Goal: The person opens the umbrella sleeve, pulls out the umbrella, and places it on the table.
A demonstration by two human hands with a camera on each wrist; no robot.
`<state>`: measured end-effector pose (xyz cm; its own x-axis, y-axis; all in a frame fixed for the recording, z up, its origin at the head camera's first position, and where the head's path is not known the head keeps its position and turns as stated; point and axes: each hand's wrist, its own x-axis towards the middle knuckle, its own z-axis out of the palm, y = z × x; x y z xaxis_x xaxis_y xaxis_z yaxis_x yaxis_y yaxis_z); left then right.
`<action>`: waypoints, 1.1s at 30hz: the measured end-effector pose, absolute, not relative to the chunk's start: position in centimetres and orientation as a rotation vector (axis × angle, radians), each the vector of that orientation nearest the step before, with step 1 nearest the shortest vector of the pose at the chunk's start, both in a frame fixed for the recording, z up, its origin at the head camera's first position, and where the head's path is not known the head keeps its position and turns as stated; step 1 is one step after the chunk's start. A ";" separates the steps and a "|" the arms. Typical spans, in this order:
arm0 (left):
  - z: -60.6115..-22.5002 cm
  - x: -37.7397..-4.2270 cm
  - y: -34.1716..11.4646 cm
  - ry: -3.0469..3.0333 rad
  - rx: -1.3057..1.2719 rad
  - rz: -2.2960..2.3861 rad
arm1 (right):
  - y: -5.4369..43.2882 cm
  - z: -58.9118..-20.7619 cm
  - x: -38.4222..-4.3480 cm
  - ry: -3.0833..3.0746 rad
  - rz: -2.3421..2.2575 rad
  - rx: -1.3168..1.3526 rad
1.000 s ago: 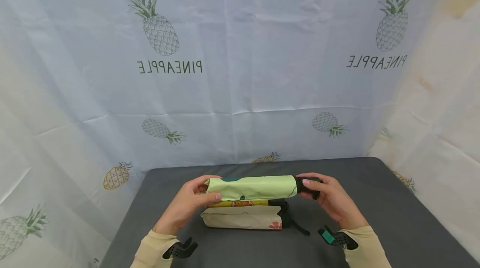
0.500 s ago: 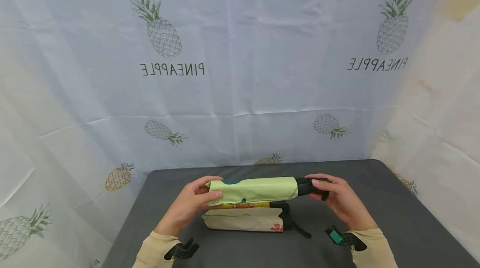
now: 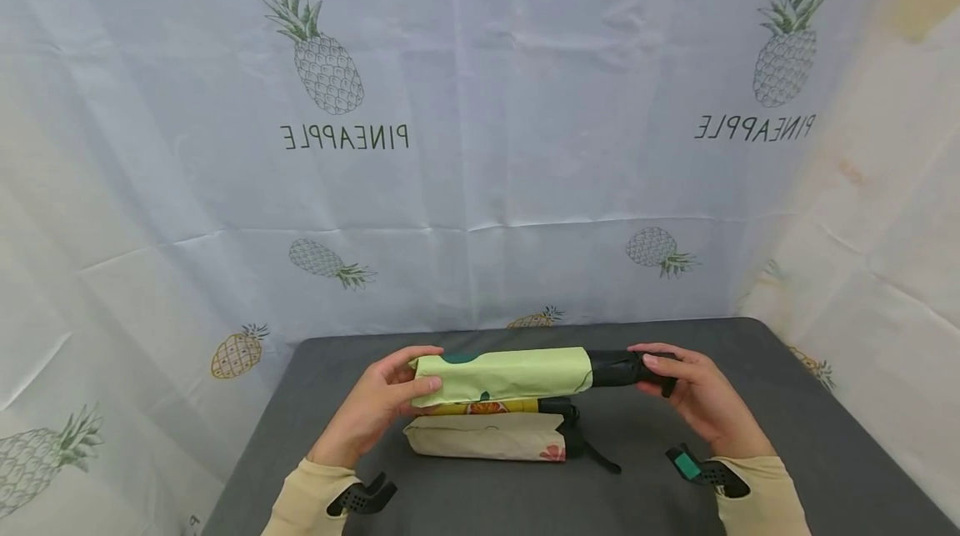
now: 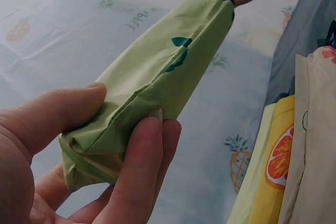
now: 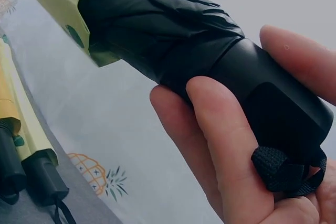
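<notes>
A light green umbrella sleeve (image 3: pixel 510 376) with dark green leaf prints is held level above the table. My left hand (image 3: pixel 367 411) pinches its left end between thumb and fingers; in the left wrist view the sleeve's end (image 4: pixel 94 156) looks creased. From the right end sticks out a folded black umbrella (image 3: pixel 611 368), partly inside the sleeve. My right hand (image 3: pixel 708 403) grips its handle (image 5: pixel 283 100), where a black wrist strap (image 5: pixel 286 169) hangs by the fingers. Black folded cloth shows between handle and sleeve.
Below lie a beige sleeved umbrella (image 3: pixel 487 438) with a black strap and a yellow one (image 3: pixel 517 407) with orange-slice print. Another light green sleeved umbrella (image 5: pixel 31 114) lies beside the yellow one. A dark grey table (image 3: pixel 300 403) meets a pineapple-print curtain (image 3: pixel 480 144) behind.
My right hand has moved to the right with the umbrella handle, and more of the black umbrella shows outside the sleeve. The left hand and sleeve have stayed nearly in place.
</notes>
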<state>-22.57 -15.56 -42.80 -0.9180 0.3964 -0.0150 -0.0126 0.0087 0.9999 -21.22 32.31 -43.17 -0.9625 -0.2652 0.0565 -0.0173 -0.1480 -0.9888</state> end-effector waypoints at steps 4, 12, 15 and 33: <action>-42.9 -22.6 -15.5 1.995 0.387 1.981 | 32.6 -43.2 -21.2 1.917 -2.230 -0.350; -42.9 -22.7 -15.6 2.001 0.385 1.977 | 32.6 -43.0 -21.2 1.934 -2.238 -0.342; -42.9 -22.6 -15.7 2.011 0.384 1.963 | 32.7 -43.1 -21.2 1.929 -2.245 -0.344; -42.8 -22.8 -16.4 2.057 0.400 1.938 | 34.1 -43.1 -21.0 1.888 -2.290 -0.351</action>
<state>-22.76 -16.37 -42.80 -0.9205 0.3902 -0.0182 0.0050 0.0584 0.9983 -20.99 34.13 -43.08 -0.9609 -0.2643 0.0823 -0.0304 -0.1948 -0.9804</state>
